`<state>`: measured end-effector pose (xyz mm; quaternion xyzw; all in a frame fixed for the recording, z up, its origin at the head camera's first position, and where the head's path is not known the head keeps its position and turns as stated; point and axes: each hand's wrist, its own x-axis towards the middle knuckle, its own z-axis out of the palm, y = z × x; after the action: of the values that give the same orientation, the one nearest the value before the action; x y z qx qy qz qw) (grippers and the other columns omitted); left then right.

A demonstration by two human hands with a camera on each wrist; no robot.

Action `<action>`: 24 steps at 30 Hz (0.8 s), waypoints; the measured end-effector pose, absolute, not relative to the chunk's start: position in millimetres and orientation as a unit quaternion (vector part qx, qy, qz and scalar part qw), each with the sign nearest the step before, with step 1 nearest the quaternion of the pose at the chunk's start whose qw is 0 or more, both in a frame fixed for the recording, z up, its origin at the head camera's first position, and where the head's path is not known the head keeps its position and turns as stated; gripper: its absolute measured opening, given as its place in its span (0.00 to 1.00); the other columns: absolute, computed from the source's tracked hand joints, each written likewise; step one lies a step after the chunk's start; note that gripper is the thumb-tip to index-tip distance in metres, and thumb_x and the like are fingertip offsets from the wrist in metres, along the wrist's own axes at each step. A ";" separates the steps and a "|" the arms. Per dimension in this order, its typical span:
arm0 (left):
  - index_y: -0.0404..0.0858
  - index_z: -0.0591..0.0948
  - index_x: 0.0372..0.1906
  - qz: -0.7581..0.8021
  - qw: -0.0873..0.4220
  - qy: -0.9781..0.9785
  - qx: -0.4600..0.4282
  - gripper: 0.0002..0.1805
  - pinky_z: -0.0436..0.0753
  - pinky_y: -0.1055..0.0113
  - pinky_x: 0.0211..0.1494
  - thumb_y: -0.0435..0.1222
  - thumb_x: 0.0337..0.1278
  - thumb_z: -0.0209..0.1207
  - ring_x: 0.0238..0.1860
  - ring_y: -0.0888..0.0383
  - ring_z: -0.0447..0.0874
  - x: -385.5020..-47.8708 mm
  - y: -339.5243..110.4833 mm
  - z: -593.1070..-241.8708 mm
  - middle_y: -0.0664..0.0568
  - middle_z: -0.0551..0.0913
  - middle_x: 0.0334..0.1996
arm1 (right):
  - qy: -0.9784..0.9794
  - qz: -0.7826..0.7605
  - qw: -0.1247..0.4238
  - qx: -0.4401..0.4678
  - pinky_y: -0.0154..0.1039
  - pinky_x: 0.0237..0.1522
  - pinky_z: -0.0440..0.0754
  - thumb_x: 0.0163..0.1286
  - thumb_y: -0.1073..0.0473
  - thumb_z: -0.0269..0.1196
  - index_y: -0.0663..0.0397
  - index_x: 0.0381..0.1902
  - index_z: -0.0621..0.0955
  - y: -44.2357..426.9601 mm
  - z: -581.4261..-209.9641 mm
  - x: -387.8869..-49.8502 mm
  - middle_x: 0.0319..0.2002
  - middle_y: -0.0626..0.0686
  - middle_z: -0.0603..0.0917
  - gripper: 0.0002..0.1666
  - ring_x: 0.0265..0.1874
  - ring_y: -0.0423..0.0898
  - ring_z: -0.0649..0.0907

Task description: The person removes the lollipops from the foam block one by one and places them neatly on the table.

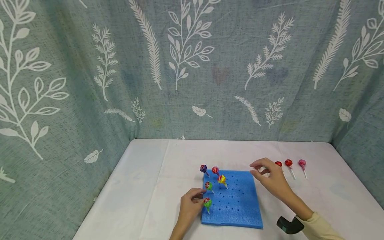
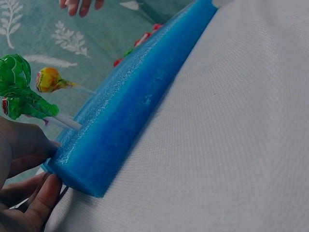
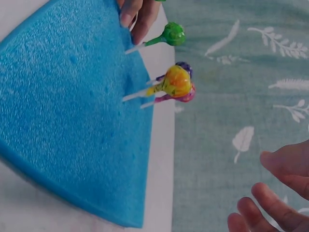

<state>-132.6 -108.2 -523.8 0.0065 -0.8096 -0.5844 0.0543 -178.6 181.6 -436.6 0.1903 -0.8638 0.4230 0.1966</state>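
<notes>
A blue foam board (image 1: 231,200) with rows of small holes lies on the table, several lollipops upright along its left side. They are a purple lollipop (image 1: 203,168), a pink one (image 1: 215,170), a yellow one (image 3: 176,81) and two green ones, the nearer green lollipop (image 1: 207,202) by the near left corner. My left hand (image 1: 190,204) grips the board's left edge, fingers above and below it (image 2: 36,193). Above the far right corner hovers my right hand (image 1: 271,176), fingers loosely bent and apart, nothing seen between them (image 3: 275,193).
Loose lollipops lie on the table right of the board: a red lollipop (image 1: 288,162), a pink lollipop (image 1: 302,162) and another red one (image 1: 278,163) partly behind my right hand. A leaf-patterned curtain (image 1: 192,100) hangs behind the white-covered table (image 1: 162,186).
</notes>
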 end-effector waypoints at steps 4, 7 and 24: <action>0.38 0.85 0.41 -0.586 0.055 -0.808 0.009 0.16 0.81 0.72 0.38 0.23 0.43 0.65 0.40 0.55 0.81 -131.9 -107.4 -523.9 0.51 0.82 0.41 | -0.866 0.423 0.196 0.183 0.37 0.34 0.82 0.56 0.64 0.69 0.54 0.39 0.82 176.0 -438.3 -176.7 0.37 0.47 0.82 0.12 0.35 0.46 0.79; 0.38 0.85 0.41 -0.586 0.055 -0.808 0.013 0.15 0.81 0.73 0.37 0.24 0.43 0.66 0.39 0.56 0.81 -131.5 -106.9 -523.7 0.51 0.82 0.41 | -0.864 0.425 0.194 0.186 0.39 0.34 0.83 0.56 0.64 0.69 0.53 0.40 0.82 171.6 -438.3 -175.9 0.38 0.47 0.82 0.12 0.36 0.46 0.79; 0.37 0.85 0.40 -0.588 0.061 -0.807 0.013 0.15 0.81 0.73 0.37 0.23 0.42 0.66 0.38 0.55 0.82 -131.5 -106.9 -523.9 0.51 0.83 0.40 | -0.857 0.460 0.138 0.186 0.39 0.35 0.83 0.57 0.64 0.69 0.50 0.40 0.82 149.9 -438.7 -175.1 0.38 0.46 0.82 0.12 0.38 0.47 0.80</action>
<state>-131.5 -106.9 -523.9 0.0126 -0.8067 -0.5877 0.0611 -175.1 149.9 -438.7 0.1858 -0.8573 0.4596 0.1385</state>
